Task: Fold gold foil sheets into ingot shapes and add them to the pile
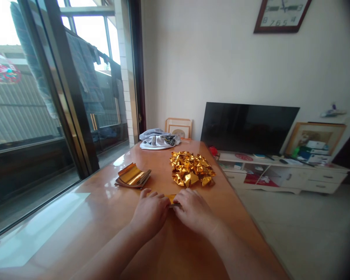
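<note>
Low in the middle of the frame, a small sheet of gold foil paper (pixel 172 198) is pressed flat on the wooden table (pixel 105 206) between the left hand (pixel 150 212) and the right hand (pixel 193 210). Only a narrow strip of the sheet is seen between the two hands; the rest is covered. The fingers of both hands are curled down onto the sheet and pinched at its edge, so a fold appears to be under way, though its exact stage cannot be told.

Just above the hands, right of centre, a heap of folded gold pieces (pixel 191 168) is piled on the table, which suggests that a good many pieces are already finished. To the left of it, a stack of flat gold sheets (pixel 133 176) is laid, its top sheets curling upward; a fair share of the work is judged to be left.

At the far end of the table a bundle of cloth (pixel 159 139) is seen, and a dark television (pixel 247 126) is stood to the right.
</note>
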Action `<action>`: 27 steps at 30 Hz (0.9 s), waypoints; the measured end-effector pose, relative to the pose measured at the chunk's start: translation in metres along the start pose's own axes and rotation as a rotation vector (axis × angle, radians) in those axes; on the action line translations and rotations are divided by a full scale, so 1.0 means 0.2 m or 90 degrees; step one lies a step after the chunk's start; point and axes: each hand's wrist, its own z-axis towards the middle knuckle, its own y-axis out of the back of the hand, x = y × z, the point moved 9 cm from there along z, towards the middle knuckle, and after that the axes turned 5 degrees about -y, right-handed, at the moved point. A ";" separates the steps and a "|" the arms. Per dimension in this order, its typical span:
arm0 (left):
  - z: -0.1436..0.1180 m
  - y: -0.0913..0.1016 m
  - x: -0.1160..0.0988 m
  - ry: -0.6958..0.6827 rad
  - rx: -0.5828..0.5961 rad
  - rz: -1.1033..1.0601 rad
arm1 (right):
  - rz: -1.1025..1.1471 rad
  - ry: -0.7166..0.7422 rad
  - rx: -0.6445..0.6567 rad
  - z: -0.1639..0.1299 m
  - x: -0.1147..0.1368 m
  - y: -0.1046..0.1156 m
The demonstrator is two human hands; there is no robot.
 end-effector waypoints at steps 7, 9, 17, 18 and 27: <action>-0.02 -0.03 -0.01 0.005 -0.062 -0.026 | -0.015 0.020 -0.006 0.01 0.04 -0.03; -0.03 -0.03 -0.01 -0.003 -0.066 -0.029 | -0.015 0.018 -0.001 0.01 0.03 -0.03; -0.06 -0.01 0.05 0.007 -0.064 -0.017 | -0.034 -0.071 0.008 0.03 -0.15 0.02; -0.06 -0.01 0.06 0.012 -0.067 -0.018 | -0.033 -0.088 -0.003 0.03 -0.17 0.04; -0.05 -0.05 0.05 -0.007 -0.063 -0.033 | 0.021 0.031 -0.002 0.01 0.04 -0.05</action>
